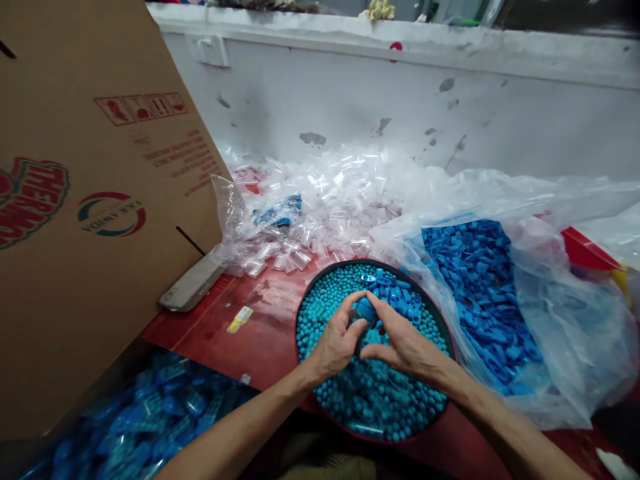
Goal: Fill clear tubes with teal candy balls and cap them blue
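Over a round tub [453, 350] of small turquoise balls, my two hands meet around a small blue plastic cap [367, 309]. My left hand [336, 340] grips it from the left, thumb and index finger curled round it. From the right, my right hand [406, 341] holds it too, its index fingertip touching my left one at the top. My fingers partly hide the piece, and whatever is below the cap is unclear. Behind my hands, several blue plastic caps [400, 293] lie on the balls [320, 300] inside the tub.
Clear plastic tubes [345, 220] are heaped at the back of the red table [270, 287]. On the right lies a plastic bag [565, 333] with many blue parts [475, 287]. A large cardboard box [110, 220] stands left, above filled blue containers [165, 407]. A white wall [350, 100] is behind.
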A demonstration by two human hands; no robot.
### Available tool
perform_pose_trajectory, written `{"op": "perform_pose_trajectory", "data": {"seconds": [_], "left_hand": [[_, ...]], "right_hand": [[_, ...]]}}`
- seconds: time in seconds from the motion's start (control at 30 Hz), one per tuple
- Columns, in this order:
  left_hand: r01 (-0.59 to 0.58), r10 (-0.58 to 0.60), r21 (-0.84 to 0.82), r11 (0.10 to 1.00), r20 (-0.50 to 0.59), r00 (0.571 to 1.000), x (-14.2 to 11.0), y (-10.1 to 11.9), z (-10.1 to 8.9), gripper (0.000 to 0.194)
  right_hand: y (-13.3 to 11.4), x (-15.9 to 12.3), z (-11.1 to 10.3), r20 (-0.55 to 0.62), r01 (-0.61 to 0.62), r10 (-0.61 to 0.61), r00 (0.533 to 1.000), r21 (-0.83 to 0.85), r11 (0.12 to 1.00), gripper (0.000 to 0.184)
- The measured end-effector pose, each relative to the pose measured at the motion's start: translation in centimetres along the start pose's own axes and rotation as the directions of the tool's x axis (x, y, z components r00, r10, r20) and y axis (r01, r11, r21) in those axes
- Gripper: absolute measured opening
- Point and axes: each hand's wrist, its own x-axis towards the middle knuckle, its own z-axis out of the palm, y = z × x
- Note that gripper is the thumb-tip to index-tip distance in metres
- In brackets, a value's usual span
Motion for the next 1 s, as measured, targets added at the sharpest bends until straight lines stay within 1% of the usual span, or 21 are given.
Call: {"op": "perform_pose_trajectory", "data": {"seconds": [0.07,0.1,0.17,0.27,0.33,0.4,0.47,0.53,0.6,0.63,0.7,0.77,0.8,0.87,0.93,1.0], "left_hand": [[0.014,-0.014,-0.035,0.999,0.000,1.000,0.0,-0.1,0.1,0.041],[0.030,-0.030,-0.048,0.998,-0.003,1.000,0.1,-0.1,0.1,0.040],[0.055,-0.056,-0.058,0.997,-0.020,0.998,0.1,-0.2,0.2,0.038],[0.059,-0.063,-0.073,0.996,-0.053,0.997,0.3,-0.1,0.3,0.031],[0.063,-0.070,-0.087,0.994,-0.078,0.995,0.3,0.1,0.3,0.029],[0.076,-0.084,-0.086,0.993,-0.096,0.992,0.3,0.1,0.4,0.027],[0.092,-0.099,-0.068,0.993,-0.114,0.989,0.3,-0.1,0.6,0.026],[0.102,-0.109,-0.054,0.993,-0.147,0.983,0.1,-0.2,0.7,0.025],[0.112,-0.121,-0.062,0.992,-0.171,0.978,0.0,-0.3,0.7,0.026],[0.116,-0.127,-0.078,0.990,-0.160,0.979,-0.1,-0.3,0.7,0.027],[0.128,-0.140,-0.128,0.984,-0.087,0.986,-0.1,-0.1,0.5,0.031],[0.144,-0.149,-0.163,0.976,-0.023,0.988,0.0,0.0,0.4,0.035],[0.149,-0.155,-0.164,0.975,-0.026,0.988,0.0,0.0,0.4,0.035],[0.152,-0.166,-0.145,0.978,-0.094,0.982,0.0,-0.1,0.5,0.030],[0.158,-0.181,-0.143,0.977,-0.169,0.969,0.0,-0.2,0.9,0.026],[0.159,-0.191,-0.164,0.974,-0.207,0.959,-0.1,-0.2,1.3,0.024]], "right_hand": [[0.2,0.0,0.6,-0.010,0.023,-0.024,1.000,-0.083,0.996,0.093],[0.3,0.0,1.0,-0.021,0.033,-0.035,0.999,-0.110,0.993,0.094],[0.5,0.2,1.7,-0.065,0.057,-0.066,0.996,-0.141,0.988,0.086],[0.3,0.4,2.6,-0.179,0.087,-0.116,0.977,-0.164,0.983,0.075],[0.0,0.4,3.1,-0.239,0.077,-0.118,0.964,-0.174,0.982,0.072],[-0.3,0.4,3.4,-0.261,0.055,-0.100,0.960,-0.178,0.983,0.070],[-0.4,0.4,3.4,-0.255,0.033,-0.079,0.964,-0.178,0.983,0.069],[-0.3,0.4,3.2,-0.224,0.033,-0.069,0.972,-0.161,0.986,0.068],[-0.2,0.4,2.9,-0.182,0.047,-0.065,0.981,-0.100,0.994,0.066],[-0.2,0.3,2.7,-0.164,0.050,-0.060,0.985,-0.060,0.997,0.066],[-0.2,0.2,2.6,-0.154,0.028,-0.028,0.988,-0.006,1.000,0.068],[-0.4,0.1,2.6,-0.167,-0.007,0.004,0.986,-0.017,1.000,0.069],[-0.5,0.1,2.7,-0.178,-0.011,0.003,0.984,-0.044,0.999,0.069],[-0.7,0.2,2.7,-0.183,0.011,-0.032,0.983,-0.113,0.993,0.067],[-0.6,0.5,2.7,-0.156,0.048,-0.075,0.985,-0.172,0.984,0.064],[-0.3,0.6,2.6,-0.115,0.078,-0.103,0.988,-0.197,0.977,0.062]]}}
